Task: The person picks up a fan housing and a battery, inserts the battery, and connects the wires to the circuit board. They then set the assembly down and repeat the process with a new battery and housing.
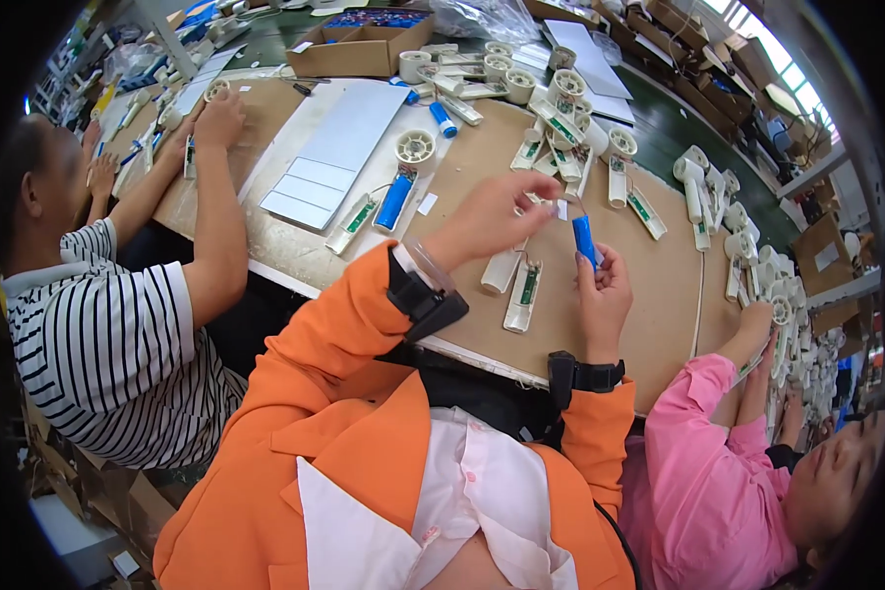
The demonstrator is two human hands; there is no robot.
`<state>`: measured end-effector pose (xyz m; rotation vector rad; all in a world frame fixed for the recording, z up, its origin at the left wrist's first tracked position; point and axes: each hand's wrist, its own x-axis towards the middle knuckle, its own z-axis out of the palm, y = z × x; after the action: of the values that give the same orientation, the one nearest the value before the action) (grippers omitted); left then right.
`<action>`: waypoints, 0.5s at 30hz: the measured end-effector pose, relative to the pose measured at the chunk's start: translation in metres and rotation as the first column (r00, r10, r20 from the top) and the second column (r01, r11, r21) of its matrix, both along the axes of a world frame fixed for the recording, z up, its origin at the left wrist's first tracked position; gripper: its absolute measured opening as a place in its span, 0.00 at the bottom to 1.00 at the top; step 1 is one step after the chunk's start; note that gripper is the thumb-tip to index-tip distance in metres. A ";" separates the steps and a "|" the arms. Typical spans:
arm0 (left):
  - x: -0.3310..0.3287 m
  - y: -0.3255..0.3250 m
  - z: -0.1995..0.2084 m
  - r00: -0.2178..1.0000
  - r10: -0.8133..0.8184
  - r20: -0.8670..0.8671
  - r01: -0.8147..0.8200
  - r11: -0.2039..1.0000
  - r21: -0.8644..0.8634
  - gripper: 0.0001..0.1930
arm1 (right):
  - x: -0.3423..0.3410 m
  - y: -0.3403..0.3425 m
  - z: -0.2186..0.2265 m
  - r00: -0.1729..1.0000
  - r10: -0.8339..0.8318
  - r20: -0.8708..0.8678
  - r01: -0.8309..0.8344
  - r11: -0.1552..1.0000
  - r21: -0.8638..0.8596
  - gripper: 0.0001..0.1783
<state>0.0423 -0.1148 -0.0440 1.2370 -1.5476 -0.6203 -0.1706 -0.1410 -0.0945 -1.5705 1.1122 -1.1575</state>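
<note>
My right hand (pixel 605 295) grips a blue cylindrical battery (pixel 584 239) upright between thumb and fingers; a thin wire rises from its top. Just left of it, my left hand (pixel 497 218) is closed in a pinch near that wire. A small white piece (pixel 561 209) shows at its fingertips; whether it is pinched or lies behind is unclear. Below my hands lies an open white plastic handle shell (pixel 523 307) with a green circuit board, beside another white shell (pixel 499 271). Left of my left hand, a second blue battery (pixel 394 203) sits in a shell with a round vented head (pixel 415 147).
White housings with round heads (pixel 567 87) pile up at the back, and more (pixel 782 295) at the right. A grey-white board (pixel 334 147) lies left, a cardboard box (pixel 359 44) behind it. Co-workers in a striped shirt (pixel 118 334) and pink sleeves (pixel 693 433) sit either side.
</note>
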 end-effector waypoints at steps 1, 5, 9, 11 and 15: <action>0.012 -0.004 0.009 0.991 0.101 0.088 -0.102 0.995 0.005 0.18 | -0.003 -0.004 -0.003 0.997 -0.033 -0.065 0.032 0.999 -0.012 0.15; 0.066 -0.040 0.027 0.673 0.518 0.528 -0.428 0.855 -0.294 0.13 | 0.000 -0.008 -0.006 0.978 -0.088 -0.189 0.075 0.995 -0.071 0.15; 0.088 -0.085 0.023 0.306 0.295 0.905 -0.595 0.802 -0.060 0.10 | -0.001 -0.008 -0.005 0.971 -0.074 -0.228 0.047 0.992 -0.120 0.15; 0.091 -0.104 0.009 0.244 -0.053 0.968 -0.585 0.788 0.191 0.15 | -0.008 -0.008 -0.008 0.952 -0.105 -0.288 0.082 0.992 -0.093 0.15; 0.101 -0.113 -0.017 0.408 0.050 0.912 -0.616 0.752 0.235 0.16 | 0.001 -0.001 -0.003 0.923 -0.130 -0.362 0.086 0.987 -0.137 0.14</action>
<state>0.1433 -0.2282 -0.0605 2.5730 -1.8404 -0.0636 -0.1697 -0.1420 -0.0976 -1.8945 1.4115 -1.0381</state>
